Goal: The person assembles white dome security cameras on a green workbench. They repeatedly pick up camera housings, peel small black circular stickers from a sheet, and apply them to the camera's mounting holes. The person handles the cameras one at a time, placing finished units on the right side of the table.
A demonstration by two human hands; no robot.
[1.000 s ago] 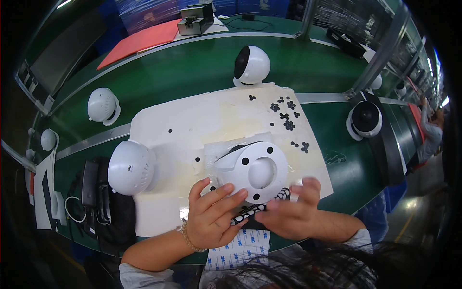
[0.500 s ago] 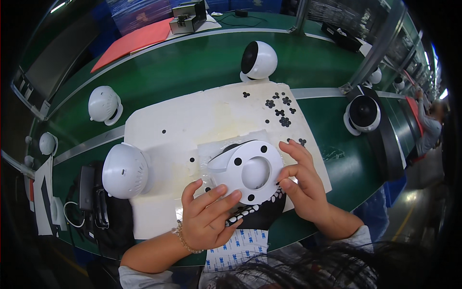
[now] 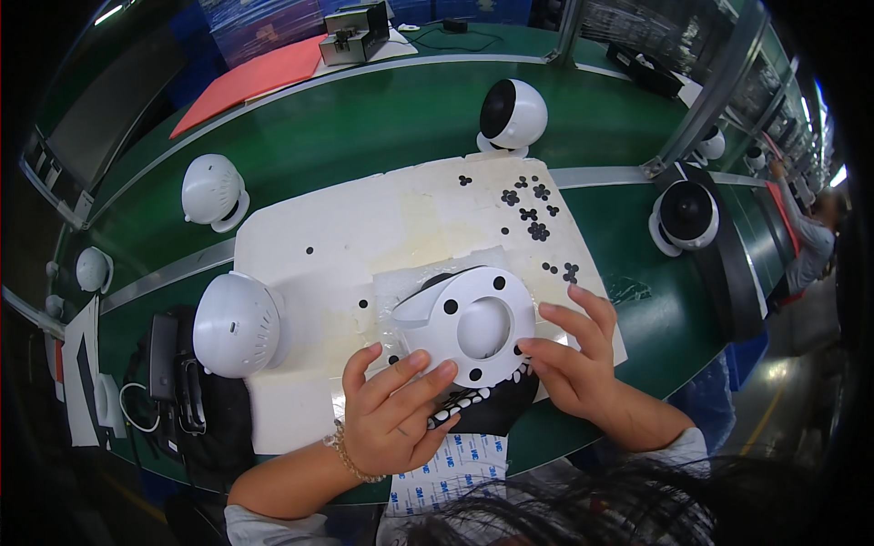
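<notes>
A white round camera [image 3: 441, 332] lies on a sheet of bubble wrap [image 3: 390, 291], its ring-shaped base facing up. Black round pads [image 3: 451, 307] sit spaced around the ring. My left hand [image 3: 387, 419] is open, with index and middle fingertips resting on the ring's lower left rim. At the right rim, a fingertip of my right hand [image 3: 583, 364] touches a black pad [image 3: 519, 348]; its other fingers are spread. Below the ring, a black cloth [image 3: 496, 409] bears a row of white pieces, partly covered.
Several loose black pads [image 3: 539, 231] lie on the white board [image 3: 319, 214]. A second white camera [image 3: 237, 323] stands at its left. More white cameras stand on the green surface beyond [image 3: 512, 114] and at right [image 3: 685, 217]. A person [image 3: 810, 237] sits far right.
My right hand's fingers have spread and shifted slightly right; the pad they were at now shows on the ring. Cameras on the far green strip have moved right. My left hand stays put.
</notes>
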